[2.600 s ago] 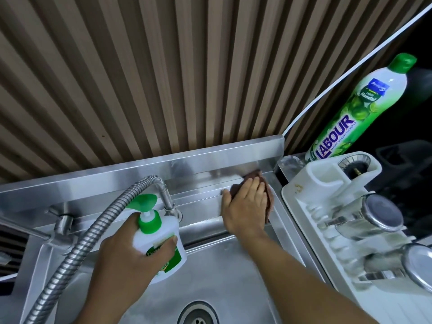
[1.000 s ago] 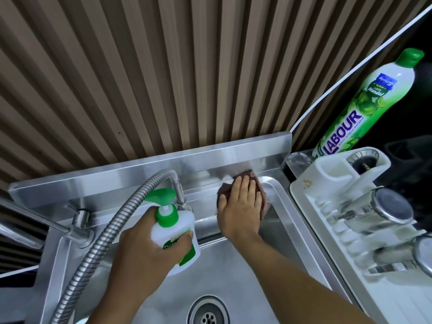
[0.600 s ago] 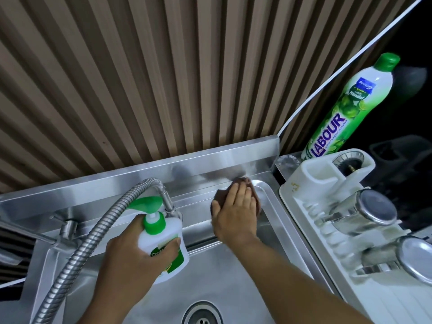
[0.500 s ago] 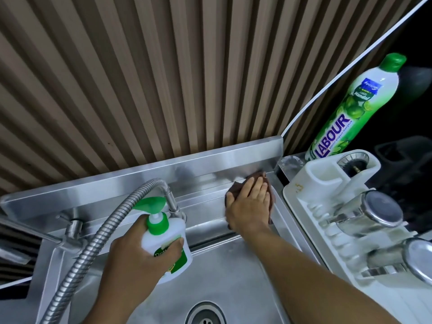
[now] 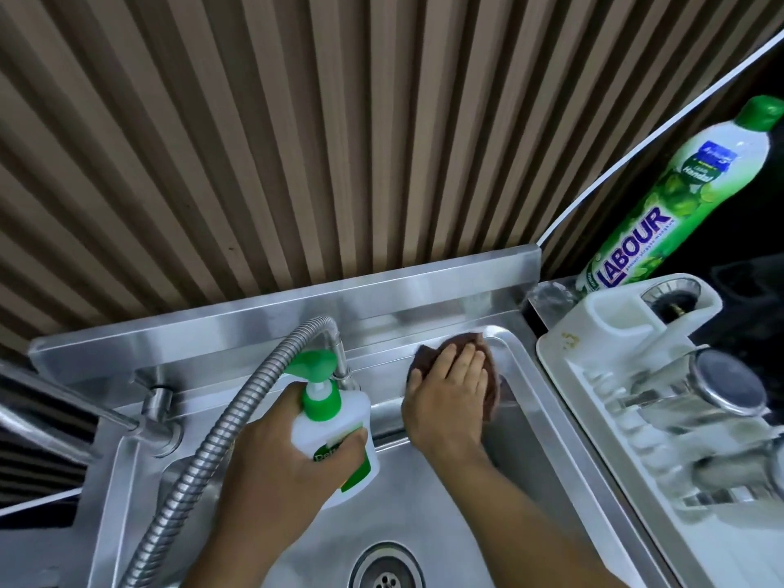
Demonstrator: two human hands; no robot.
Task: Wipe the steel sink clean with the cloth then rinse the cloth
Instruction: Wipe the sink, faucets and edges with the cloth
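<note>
Right hand [image 5: 447, 392] lies flat, fingers together, pressing the brown cloth [image 5: 488, 375] onto the back ledge of the steel sink [image 5: 530, 418] near its right rear corner. Left hand [image 5: 275, 464] is wrapped around a white pump bottle [image 5: 339, 435] with a green top, held over the basin beside the flexible metal faucet hose [image 5: 220, 422]. Drain [image 5: 388, 570] sits at the bottom edge of view.
</note>
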